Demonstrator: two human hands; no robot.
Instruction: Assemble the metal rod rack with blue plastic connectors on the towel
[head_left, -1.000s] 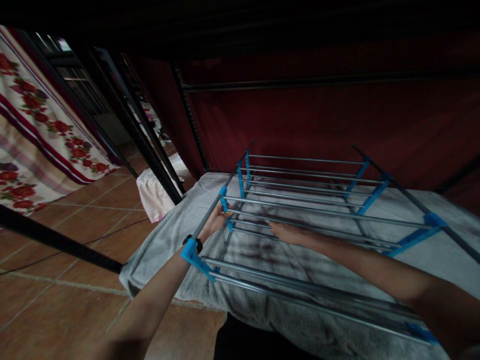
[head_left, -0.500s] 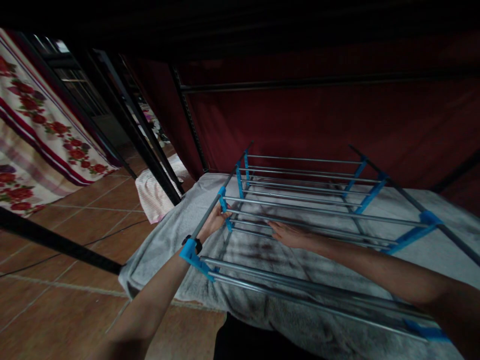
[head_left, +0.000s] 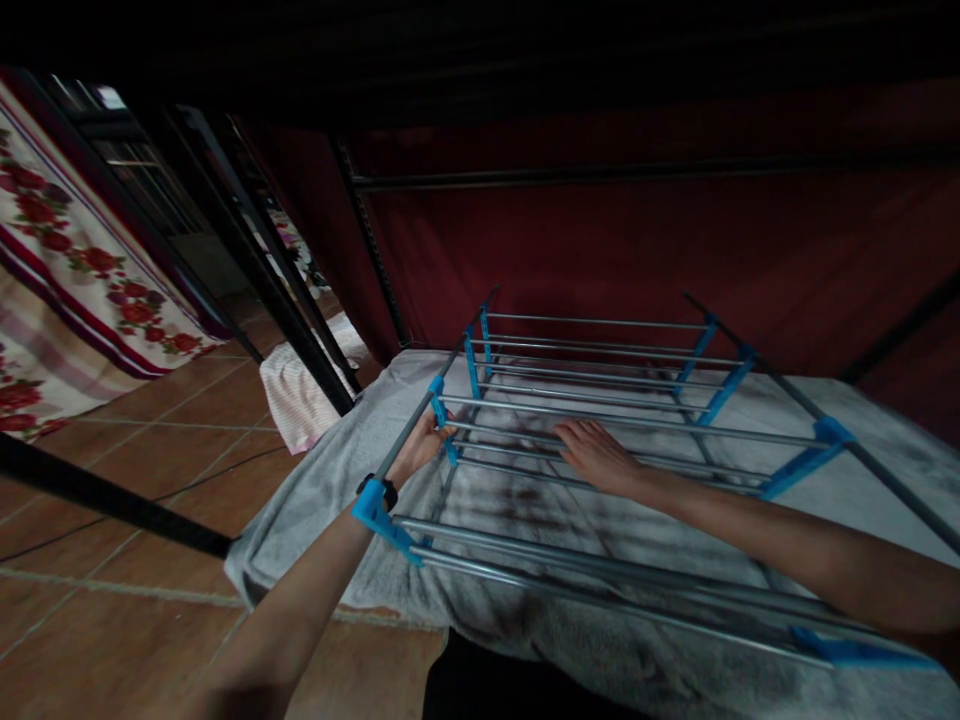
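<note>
Blanket, grey and plush, forms the work surface, spread from about 8 o'clock across to 3 o'clock of the view, rumpled at its near edge. Brown tiled floor lies at 8 o'clock. Dark red curtain closes the far side from 11 to 3 o'clock, crossed by a black metal rail. Floral cloth hangs between 9 and 10 o'clock; pale striped cloth is at 9 o'clock, near the blanket. Lighting is dim, the overhead at 12 o'clock almost black.

The bay bounded by curtain and rail contains one tubular metal rack with blue plastic fittings, placed on the blanket at 4 o'clock, its parallel tubes running crosswise between two side rails.

Left hand, at 7 o'clock, is curled mostly closed, holding a blue bracket on the rack; dark band at the wrist. Right hand, at 4 o'clock, is extended, fingers together and nearly straight, gripping nothing, over the tubes; contact with them cannot be determined.
</note>
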